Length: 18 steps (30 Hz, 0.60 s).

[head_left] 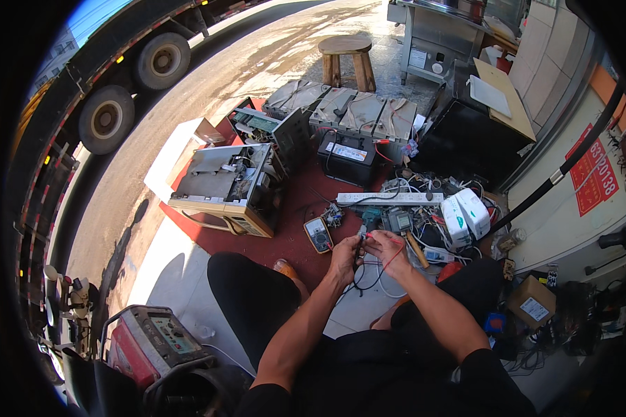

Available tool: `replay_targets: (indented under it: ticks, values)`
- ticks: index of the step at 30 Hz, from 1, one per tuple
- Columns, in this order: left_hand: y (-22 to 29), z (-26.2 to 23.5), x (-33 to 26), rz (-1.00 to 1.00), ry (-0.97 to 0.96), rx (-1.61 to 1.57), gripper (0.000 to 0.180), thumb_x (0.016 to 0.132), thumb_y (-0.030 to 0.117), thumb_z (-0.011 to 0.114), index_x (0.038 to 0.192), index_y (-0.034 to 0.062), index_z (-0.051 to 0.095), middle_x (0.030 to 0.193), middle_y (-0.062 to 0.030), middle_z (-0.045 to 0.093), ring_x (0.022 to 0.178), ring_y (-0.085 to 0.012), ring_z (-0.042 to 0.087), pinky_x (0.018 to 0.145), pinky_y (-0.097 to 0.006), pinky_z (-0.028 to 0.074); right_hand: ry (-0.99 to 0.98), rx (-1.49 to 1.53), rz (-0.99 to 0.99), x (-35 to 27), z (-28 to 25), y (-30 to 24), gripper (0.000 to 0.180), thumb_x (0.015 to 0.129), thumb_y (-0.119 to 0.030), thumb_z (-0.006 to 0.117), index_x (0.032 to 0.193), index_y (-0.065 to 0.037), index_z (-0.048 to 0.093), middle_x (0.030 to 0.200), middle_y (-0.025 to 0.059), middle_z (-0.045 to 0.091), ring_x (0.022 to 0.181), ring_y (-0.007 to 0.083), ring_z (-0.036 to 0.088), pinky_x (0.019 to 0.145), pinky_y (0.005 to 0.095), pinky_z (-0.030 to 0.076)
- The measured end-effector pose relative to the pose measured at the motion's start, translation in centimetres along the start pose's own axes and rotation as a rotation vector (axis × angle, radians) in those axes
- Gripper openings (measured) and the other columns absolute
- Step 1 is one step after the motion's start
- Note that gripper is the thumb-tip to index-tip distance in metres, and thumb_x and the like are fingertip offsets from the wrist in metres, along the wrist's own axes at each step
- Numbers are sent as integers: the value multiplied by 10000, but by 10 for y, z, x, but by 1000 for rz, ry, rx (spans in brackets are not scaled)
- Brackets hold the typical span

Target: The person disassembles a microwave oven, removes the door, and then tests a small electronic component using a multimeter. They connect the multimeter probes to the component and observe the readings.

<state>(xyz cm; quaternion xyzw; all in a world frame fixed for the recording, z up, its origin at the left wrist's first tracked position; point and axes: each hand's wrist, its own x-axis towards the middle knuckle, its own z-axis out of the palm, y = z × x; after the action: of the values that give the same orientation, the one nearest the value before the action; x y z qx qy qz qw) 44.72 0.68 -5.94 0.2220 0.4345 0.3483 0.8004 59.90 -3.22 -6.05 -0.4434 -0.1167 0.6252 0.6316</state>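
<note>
My two hands are close together in front of my knees, over the red mat [306,187]. My left hand [344,258] is closed, and a small pale piece shows at its fingertips; what it is I cannot make out. A black wire hangs below it. My right hand [385,250] pinches a red test probe, mostly hidden by the fingers; its red lead [400,251] loops off to the right. Just left of my hands a yellow-edged multimeter [318,235] lies face up. Beside it is a small open electronic assembly [334,215] with wires.
An opened microwave oven [222,182] stands at the left, a black battery [348,158] and several grey batteries [341,104] beyond. Right are a white power strip [389,198], tangled cables and a white device [465,217]. A red generator [146,344] sits lower left; a truck [104,83] stands outside.
</note>
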Motion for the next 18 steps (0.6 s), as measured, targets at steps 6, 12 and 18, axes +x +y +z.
replay_targets:
  ticks: [6, 12, 18]
  values:
    - [-13, -6, 1, -32, 201, 88, 305, 1022, 414, 691, 907, 136, 641, 747, 30, 582, 573, -82, 495, 424, -250, 314, -71, -13, 39, -2, -12, 22, 182, 981, -155, 732, 1065, -15, 653, 988, 128, 726, 950, 273, 749, 950, 432, 623]
    - [-18, -5, -1, -5, 206, 100, 305, 1013, 382, 711, 857, 137, 616, 706, 39, 576, 523, -73, 480, 404, -242, 292, -73, 0, 51, -6, -18, 27, 169, 986, -156, 728, 1064, -25, 655, 985, 118, 727, 942, 256, 745, 946, 428, 623]
    - [-17, -4, -2, -36, 208, 37, 263, 1004, 286, 732, 861, 108, 600, 692, 12, 591, 487, -79, 478, 380, -242, 298, -34, -14, 74, -9, -17, 25, 160, 991, -148, 723, 1058, -23, 651, 969, 114, 724, 932, 252, 746, 932, 410, 629]
